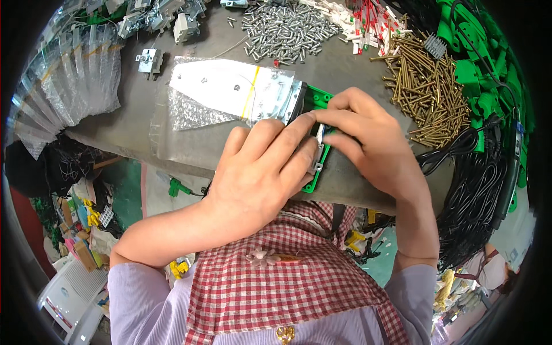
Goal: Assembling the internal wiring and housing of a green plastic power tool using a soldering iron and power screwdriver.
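Observation:
A green plastic housing lies near the table's front edge, with a black and metal part set into it. My left hand curls over the housing from the left, its fingertips pressing on the inside. My right hand bends over the right side, thumb and forefinger pinched together at a small pale piece that the fingers mostly hide. Clear plastic bags spread out to the left of the housing, with a white tapered sheet and a yellow strip on top.
Farther back are a heap of silver screws, long brass-coloured screws and red-and-white small parts. Green housings and black cables crowd the right. Folded plastic bags and metal-and-white sockets lie left.

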### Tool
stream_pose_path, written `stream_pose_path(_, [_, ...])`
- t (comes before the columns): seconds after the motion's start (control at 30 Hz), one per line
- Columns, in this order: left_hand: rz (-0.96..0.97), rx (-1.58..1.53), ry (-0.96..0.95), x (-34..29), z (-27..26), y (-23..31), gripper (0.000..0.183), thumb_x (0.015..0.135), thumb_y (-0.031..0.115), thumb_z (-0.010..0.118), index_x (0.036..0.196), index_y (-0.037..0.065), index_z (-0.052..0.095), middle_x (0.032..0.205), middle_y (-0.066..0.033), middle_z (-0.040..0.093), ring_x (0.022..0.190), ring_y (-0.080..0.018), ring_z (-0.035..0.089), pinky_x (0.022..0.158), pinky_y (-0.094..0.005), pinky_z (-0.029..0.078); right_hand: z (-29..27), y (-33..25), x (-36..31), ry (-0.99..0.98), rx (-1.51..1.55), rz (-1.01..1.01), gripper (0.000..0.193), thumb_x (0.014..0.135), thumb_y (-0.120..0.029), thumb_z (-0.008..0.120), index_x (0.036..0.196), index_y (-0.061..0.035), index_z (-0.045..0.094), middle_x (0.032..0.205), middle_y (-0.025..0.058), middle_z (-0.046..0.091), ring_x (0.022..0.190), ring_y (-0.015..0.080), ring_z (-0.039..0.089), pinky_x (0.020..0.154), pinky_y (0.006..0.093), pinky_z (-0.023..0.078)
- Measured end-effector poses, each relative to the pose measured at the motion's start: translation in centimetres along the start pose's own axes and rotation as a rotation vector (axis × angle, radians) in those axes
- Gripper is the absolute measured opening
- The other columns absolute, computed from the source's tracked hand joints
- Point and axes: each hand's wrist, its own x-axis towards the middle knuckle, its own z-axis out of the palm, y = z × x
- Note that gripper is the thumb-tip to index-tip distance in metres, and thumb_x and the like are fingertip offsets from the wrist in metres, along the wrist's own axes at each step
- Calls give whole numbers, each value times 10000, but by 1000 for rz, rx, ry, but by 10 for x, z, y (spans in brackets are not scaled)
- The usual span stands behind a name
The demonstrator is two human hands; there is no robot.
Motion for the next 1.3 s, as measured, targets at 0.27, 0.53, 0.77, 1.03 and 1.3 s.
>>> stream_pose_path(0.27, [10, -43, -28, 2, 2, -3, 519, 606, 223, 749, 1082, 69, 611, 1247, -47, 579, 845, -207, 519, 739, -353, 412, 1, -1, -3, -11, 74, 34, 309, 744, -19, 681, 1036, -56, 585, 1018, 101, 551, 897, 295, 603, 728, 369, 499])
stream_pose_path(0.53, [23, -74, -56, 5, -2, -4, 522, 596, 202, 754, 1076, 60, 605, 1238, -55, 583, 859, -208, 518, 731, -353, 410, 14, -3, 4, 130, 16, 78, 180, 757, -26, 671, 914, -32, 584, 944, 94, 561, 788, 295, 612, 638, 368, 501])
stream_pose_path(0.77, [27, -57, -44, 3, -4, -3, 526, 587, 186, 755, 1078, 78, 600, 1257, -63, 560, 871, -228, 514, 746, -365, 413, 16, -6, 3, 87, -130, 9, 177, 785, 14, 646, 960, -1, 623, 947, 103, 566, 815, 267, 615, 708, 334, 489])
stream_pose_path(1.03, [65, -86, -91, 11, -9, -4, 491, 563, 171, 765, 1011, 66, 594, 1360, -69, 502, 813, -239, 487, 766, -372, 422, 14, -3, -6, 149, 8, 5, 258, 788, -22, 586, 1041, 2, 542, 1021, 173, 526, 852, 380, 580, 750, 437, 494])
stream_pose_path(1.3, [88, -63, -194, 15, -15, -3, 520, 602, 139, 780, 1070, 30, 580, 1345, -139, 501, 825, -272, 508, 764, -391, 432, -27, 12, -12, 246, 64, 35, 279, 810, -55, 653, 1076, -26, 574, 1017, 131, 574, 850, 264, 619, 741, 352, 506])
